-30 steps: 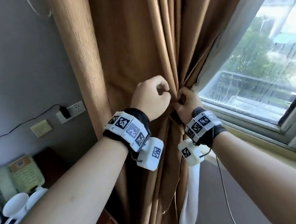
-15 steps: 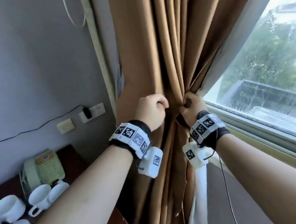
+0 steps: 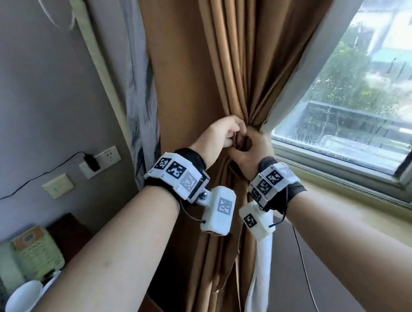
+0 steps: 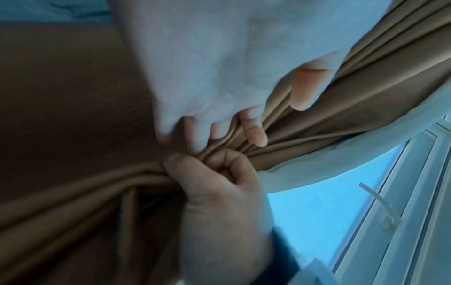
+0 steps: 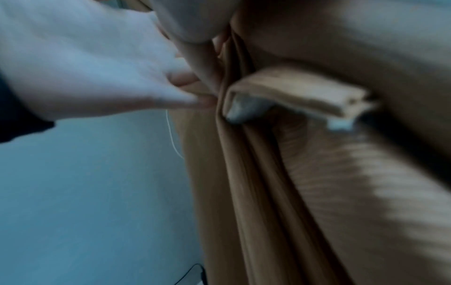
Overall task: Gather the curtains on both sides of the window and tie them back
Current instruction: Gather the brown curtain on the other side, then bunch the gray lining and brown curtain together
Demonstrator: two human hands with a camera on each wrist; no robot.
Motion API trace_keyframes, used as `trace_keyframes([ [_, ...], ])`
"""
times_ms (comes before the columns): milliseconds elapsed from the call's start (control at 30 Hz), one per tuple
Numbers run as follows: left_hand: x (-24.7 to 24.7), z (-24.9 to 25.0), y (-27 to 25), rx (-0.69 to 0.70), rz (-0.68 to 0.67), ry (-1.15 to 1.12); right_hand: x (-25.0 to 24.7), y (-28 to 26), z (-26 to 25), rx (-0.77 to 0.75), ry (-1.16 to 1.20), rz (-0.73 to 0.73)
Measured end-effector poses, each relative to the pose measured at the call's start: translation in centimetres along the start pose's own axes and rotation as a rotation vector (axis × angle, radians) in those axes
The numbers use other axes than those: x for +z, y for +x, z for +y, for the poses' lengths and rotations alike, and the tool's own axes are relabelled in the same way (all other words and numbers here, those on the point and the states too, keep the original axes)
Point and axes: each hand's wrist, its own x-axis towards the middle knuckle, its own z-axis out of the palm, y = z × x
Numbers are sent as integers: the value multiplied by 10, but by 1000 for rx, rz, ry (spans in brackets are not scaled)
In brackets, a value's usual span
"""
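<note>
The brown curtain (image 3: 230,59) hangs left of the window, drawn into a tight bunch at hand height. My left hand (image 3: 226,138) curls its fingers (image 4: 255,133) into the folds from the left. My right hand (image 3: 247,150) grips the bunch in a fist from the right, plainly seen as the right hand (image 4: 219,173) in the left wrist view. Both hands touch at the bunch. A white sheer curtain (image 3: 300,69) runs along the brown one's window side. A tan tie-back strap end (image 5: 292,94) sticks out beside the folds in the blurred right wrist view.
The window (image 3: 362,104) and its sill (image 3: 358,216) are on the right. On the left, a dark wooden desk (image 3: 65,229) carries a green telephone (image 3: 29,253) and white cups (image 3: 22,302). A wall socket with a plugged-in charger (image 3: 93,162) sits above it.
My left hand has moved right and now touches the right hand at the bunch. The curtain's left edge has drawn in, baring more wall. The view has shifted.
</note>
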Motion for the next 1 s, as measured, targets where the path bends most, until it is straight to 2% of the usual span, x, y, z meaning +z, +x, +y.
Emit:
trace_keyframes([
  [67,-5,-4,-2,20,30,-11,-3,7,1,50,-44,2],
  [100,-10,-8,-2,43,98,-5,-4,10,1,60,-52,-2],
  [133,-15,-14,-2,100,217,62,-5,12,1,66,-59,-3],
  [233,-43,-33,-2,262,738,493,-5,15,2,77,-72,12],
  [267,-56,-38,-2,239,887,560,-5,16,2,66,-78,17],
  [300,-68,-43,-2,175,978,557,-5,17,4,58,-86,23],
  [333,-81,-46,0,97,991,521,-4,18,6,54,-89,31],
  [400,-98,-55,6,-22,844,403,-7,20,11,43,-93,41],
  [467,-102,-59,12,-22,684,287,-9,21,15,41,-109,42],
  [500,-98,-60,14,4,663,257,-10,22,15,46,-124,41],
  [600,-71,-54,12,61,762,358,-12,24,16,60,-118,40],
  [633,-60,-54,8,98,802,425,-13,25,16,63,-114,43],
  [700,-37,-53,-3,299,825,473,-15,24,16,71,-125,44],
  [767,-20,-57,-9,471,772,565,-17,24,15,84,-125,37],
  [800,-13,-59,-9,490,718,641,-18,23,14,88,-119,31],
  [900,-3,-60,-3,411,487,676,-20,20,13,75,-68,0],
  [1000,2,-46,2,257,247,444,-26,13,12,50,-14,-30],
])
